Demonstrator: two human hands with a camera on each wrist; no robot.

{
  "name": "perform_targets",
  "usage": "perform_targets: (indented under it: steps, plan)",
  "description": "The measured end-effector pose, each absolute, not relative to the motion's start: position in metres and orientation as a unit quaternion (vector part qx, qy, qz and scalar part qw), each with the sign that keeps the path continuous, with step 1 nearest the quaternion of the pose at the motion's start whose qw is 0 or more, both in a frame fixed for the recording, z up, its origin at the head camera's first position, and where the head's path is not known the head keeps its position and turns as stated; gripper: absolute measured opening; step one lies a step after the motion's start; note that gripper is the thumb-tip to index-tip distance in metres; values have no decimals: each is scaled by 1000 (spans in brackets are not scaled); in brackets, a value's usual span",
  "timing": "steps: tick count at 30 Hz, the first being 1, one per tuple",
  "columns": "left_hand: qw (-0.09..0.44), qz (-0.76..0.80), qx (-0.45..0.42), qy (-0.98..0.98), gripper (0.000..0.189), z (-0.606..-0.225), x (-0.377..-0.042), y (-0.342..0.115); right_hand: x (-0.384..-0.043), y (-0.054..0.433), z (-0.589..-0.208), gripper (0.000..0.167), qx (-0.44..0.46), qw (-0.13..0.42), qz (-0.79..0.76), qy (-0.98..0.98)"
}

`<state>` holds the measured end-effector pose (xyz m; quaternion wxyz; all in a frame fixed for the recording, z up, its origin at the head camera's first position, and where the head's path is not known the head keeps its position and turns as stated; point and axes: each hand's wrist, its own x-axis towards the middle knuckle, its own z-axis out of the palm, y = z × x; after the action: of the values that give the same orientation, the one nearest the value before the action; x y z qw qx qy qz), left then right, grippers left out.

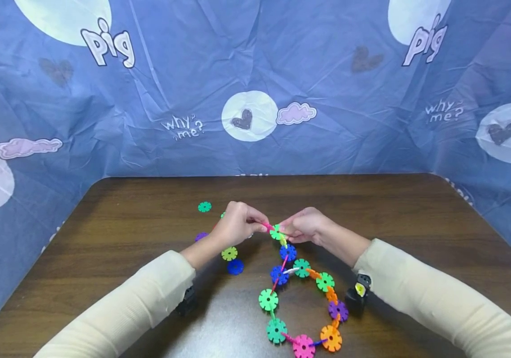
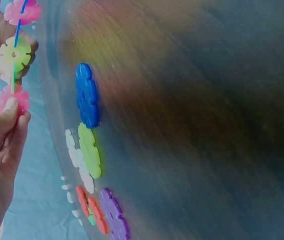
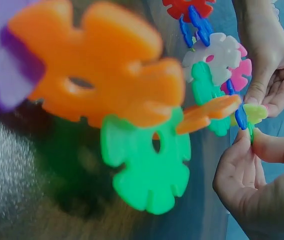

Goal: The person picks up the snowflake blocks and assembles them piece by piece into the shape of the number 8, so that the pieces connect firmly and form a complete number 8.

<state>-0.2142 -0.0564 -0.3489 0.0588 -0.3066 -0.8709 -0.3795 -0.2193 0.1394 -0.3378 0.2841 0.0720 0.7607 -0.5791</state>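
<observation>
My left hand (image 1: 239,223) pinches a pink notched disc (image 2: 13,97) by its edge, between thumb and fingers. From the other side, my right hand (image 1: 306,224) pinches a green notched disc (image 1: 276,232) that meets the pink one edge to edge. Below this green disc hang a yellow disc (image 1: 284,241) and a blue disc (image 1: 288,253). These lead down to a closed ring of interlocked discs, among them a purple disc (image 1: 338,311), an orange disc (image 1: 331,338) and a pink disc (image 1: 303,346). In the right wrist view, an orange disc (image 3: 127,65) looms close to the camera.
Loose discs lie on the brown table (image 1: 148,209) around my left forearm: a green one (image 1: 204,207) at the back, a yellow-green one (image 1: 229,253), a blue one (image 1: 235,267) and a purple one (image 2: 114,215). A blue printed cloth (image 1: 255,59) rises behind the table.
</observation>
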Motion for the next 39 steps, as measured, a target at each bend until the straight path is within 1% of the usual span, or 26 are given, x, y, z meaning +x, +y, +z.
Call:
perform_targets:
  steps: [3, 6, 8, 11, 13, 17, 21, 25, 28, 34, 36, 39]
  plan:
    - [60, -385, -307, -868, 5, -349, -216, -58, -219, 139, -336, 25, 68, 283, -587, 755]
    - [45, -383, -293, -875, 9, -348, -217, -61, -220, 139, -336, 30, 61, 292, -592, 749]
    - [26, -380, -283, -880, 16, -347, -215, -65, -219, 139, -336, 35, 54, 299, -587, 750]
    - [-13, -367, -282, -887, 28, -344, -209, -78, -219, 141, -334, 38, 35, 316, -586, 746]
    - [-34, -334, -310, -889, 32, -342, -205, -91, -219, 145, -333, 40, 22, 323, -586, 742]
    - [-62, -231, -405, -882, 31, -340, -195, -110, -217, 154, -332, 43, 8, 336, -590, 734]
    - [-54, -158, -461, -872, 29, -343, -188, -118, -216, 161, -334, 44, 0, 347, -588, 731]
    - [-32, -141, -473, -869, 23, -348, -184, -120, -215, 162, -337, 43, -4, 356, -584, 729]
    - [-30, -151, -464, -873, 22, -348, -182, -117, -214, 162, -337, 42, 1, 355, -585, 729]
    - [-67, -233, -415, -877, 20, -346, -182, -107, -213, 161, -337, 39, 8, 351, -587, 730]
    - [-83, -293, -379, -874, 16, -345, -183, -102, -213, 161, -337, 39, 9, 351, -586, 730]
    - [-112, -398, -294, -862, 11, -344, -186, -95, -213, 161, -338, 39, 7, 349, -586, 731]
